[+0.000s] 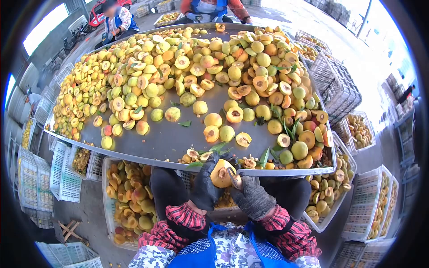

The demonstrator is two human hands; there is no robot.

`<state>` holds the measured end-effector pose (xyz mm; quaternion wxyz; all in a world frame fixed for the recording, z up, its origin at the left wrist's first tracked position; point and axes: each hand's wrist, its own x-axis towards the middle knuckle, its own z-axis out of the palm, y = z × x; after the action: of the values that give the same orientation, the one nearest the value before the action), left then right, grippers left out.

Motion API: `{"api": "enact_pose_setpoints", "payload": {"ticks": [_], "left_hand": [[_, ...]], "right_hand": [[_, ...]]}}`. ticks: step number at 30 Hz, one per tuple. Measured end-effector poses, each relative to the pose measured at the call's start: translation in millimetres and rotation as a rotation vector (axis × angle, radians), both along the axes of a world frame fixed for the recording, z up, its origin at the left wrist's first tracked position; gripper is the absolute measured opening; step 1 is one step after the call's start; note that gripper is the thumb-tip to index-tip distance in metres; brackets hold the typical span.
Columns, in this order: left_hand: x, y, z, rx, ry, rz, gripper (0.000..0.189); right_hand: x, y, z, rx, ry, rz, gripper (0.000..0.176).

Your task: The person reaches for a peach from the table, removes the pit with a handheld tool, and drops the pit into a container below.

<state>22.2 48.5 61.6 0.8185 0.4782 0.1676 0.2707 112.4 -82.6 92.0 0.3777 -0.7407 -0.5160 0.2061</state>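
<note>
My left hand (pixel 206 185), in a dark glove, grips a yellow peach half (pixel 220 173) at the near edge of the metal table, cut face up. In a grey knit glove, my right hand (pixel 254 198) is closed around a small pitting knife (pixel 235 178) with a light handle. Its thin metal end touches the peach near the hollow in the middle. Just beyond my hands lie green leaves (pixel 219 146) and loose peach stones (pixel 250 161). A cut peach half with a brown centre (pixel 243 139) rests on the tabletop.
A large heap of whole and halved peaches (pixel 152 76) covers much of the raised-rim metal table (pixel 165 145). Crates of peach halves stand by my left (pixel 107 187) and right (pixel 353 167) legs. Stacked crates (pixel 333 82) line the right side. Two people sit across the table.
</note>
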Motion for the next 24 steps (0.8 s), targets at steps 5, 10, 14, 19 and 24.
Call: {"api": "enact_pose_setpoints", "payload": {"ticks": [5, 10, 14, 19, 24], "left_hand": [[-1.5, -7.0, -4.2, -0.846, -0.289, -0.087, 0.032], [0.4, -26.7, -15.1, 0.181, 0.074, 0.183, 0.031], [-0.4, -20.6, -29.0, 0.755, 0.284, 0.288, 0.027], [-4.6, -7.5, -6.4, 0.937, 0.245, 0.141, 0.031], [-6.4, 1.1, -6.8, 1.073, 0.260, -0.026, 0.027]], "right_hand": [[-4.9, 0.6, -4.6, -0.152, 0.074, 0.026, 0.038], [-11.0, 5.3, -2.5, -0.286, -0.016, 0.014, 0.039], [-8.8, 2.8, -26.0, -0.303, -0.003, 0.058, 0.038], [-8.8, -4.5, -39.1, -0.409, 0.023, 0.050, 0.028], [-9.2, -6.0, -17.7, -0.396, 0.204, 0.104, 0.025]]}}
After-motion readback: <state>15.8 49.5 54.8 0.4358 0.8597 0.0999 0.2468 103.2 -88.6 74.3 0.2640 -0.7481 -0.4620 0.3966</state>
